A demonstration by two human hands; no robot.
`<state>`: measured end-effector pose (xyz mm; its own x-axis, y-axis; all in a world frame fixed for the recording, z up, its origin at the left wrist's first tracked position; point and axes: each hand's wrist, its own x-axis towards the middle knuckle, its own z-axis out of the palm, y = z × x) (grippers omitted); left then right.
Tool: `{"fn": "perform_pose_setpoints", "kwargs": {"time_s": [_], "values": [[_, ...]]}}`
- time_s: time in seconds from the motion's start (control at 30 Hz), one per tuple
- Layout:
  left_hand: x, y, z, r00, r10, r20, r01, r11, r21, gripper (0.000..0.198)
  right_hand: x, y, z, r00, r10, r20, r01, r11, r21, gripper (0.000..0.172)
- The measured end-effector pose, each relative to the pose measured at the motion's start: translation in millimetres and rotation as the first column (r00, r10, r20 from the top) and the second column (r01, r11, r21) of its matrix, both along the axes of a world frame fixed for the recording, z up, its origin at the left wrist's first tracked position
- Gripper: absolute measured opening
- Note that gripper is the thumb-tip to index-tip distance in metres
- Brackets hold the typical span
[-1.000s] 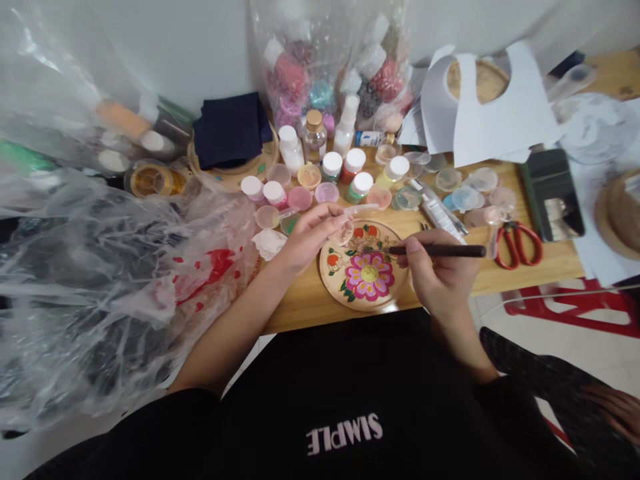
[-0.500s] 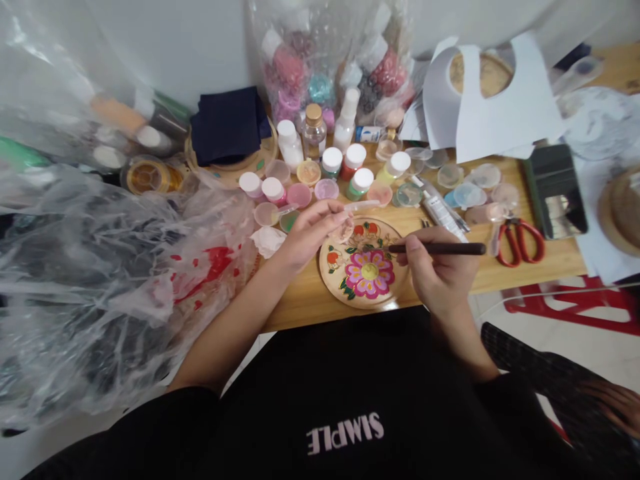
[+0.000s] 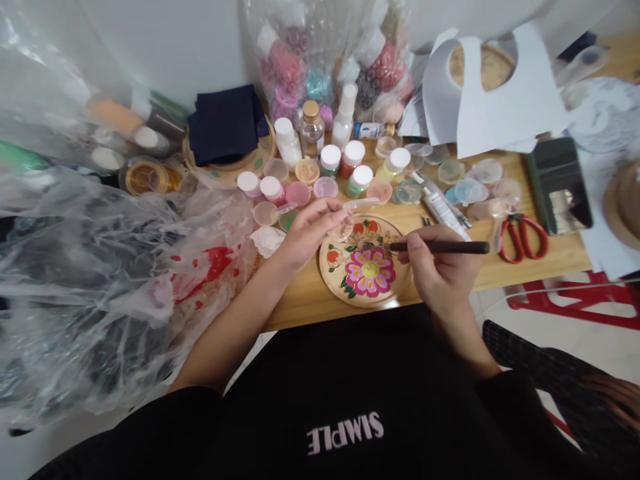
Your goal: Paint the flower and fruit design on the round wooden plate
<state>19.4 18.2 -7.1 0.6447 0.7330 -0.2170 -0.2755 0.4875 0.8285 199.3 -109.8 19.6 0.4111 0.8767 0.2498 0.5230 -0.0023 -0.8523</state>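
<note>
My left hand (image 3: 316, 230) pinches a small clear plastic cup (image 3: 342, 231) with its flap lid folded back, over the upper left of a round wooden disc (image 3: 334, 283). The disc bears a large pink flower (image 3: 370, 271), green leaves and small orange fruits, all outlined in gold. In my right hand (image 3: 443, 270), at the disc's right edge, is a slim tool with a dark brown handle (image 3: 460, 247). It lies nearly level and points left over the upper part of the flower design. Its tip is too small to make out.
Small paint cups (image 3: 299, 193) and white-capped jars (image 3: 360, 180) crowd the table behind the disc. To the right lie a glue tube (image 3: 444, 208), red-handled scissors (image 3: 523, 238) and a phone (image 3: 561, 183). Crumpled clear plastic (image 3: 125, 287) fills the left. Another person's hand (image 3: 613, 397) shows at lower right.
Both hands stay almost in place, each with the same hold. The dark-handled tool has shifted only slightly, and the whole view has moved a little.
</note>
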Motion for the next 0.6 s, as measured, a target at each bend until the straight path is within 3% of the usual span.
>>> {"fn": "perform_pose_setpoints", "kwargs": {"time_s": [0.6], "values": [[1.4, 0.8, 1.6, 1.000, 0.010, 0.001, -0.010, 1.000, -0.022, 0.046, 0.7, 2.1, -0.3, 0.997, 0.031, 0.072, -0.035, 0.998, 0.055, 0.014]]}}
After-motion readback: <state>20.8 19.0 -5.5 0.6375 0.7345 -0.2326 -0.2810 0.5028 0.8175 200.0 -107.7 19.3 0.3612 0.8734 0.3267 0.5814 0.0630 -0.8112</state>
